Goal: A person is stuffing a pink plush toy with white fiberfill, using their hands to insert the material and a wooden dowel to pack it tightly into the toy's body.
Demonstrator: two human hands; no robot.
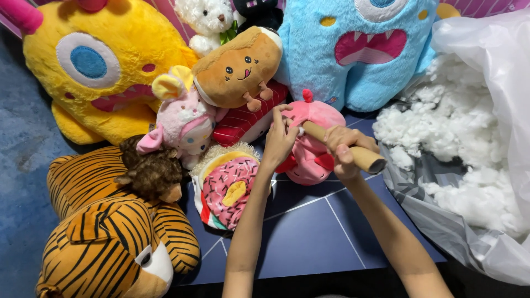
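The person's left hand (279,138) pinches the top of a pink plush toy (309,149), fingers (276,118) curled closed on its fabric, thumb by the little red nub above. The right hand (343,149) is wrapped tight around a cardboard tube (353,152), whose far end pokes into the pink toy just beside the left fingertips. Below the left wrist lies a doughnut-patterned plush (229,187); left of the fingers sits a pink bunny doll (185,118), with a bread-shaped plush (237,69) above. Right of the tube hand, a clear plastic bag (486,243) holds white stuffing (447,116). A tiger plush (105,226) lies well off to the left.
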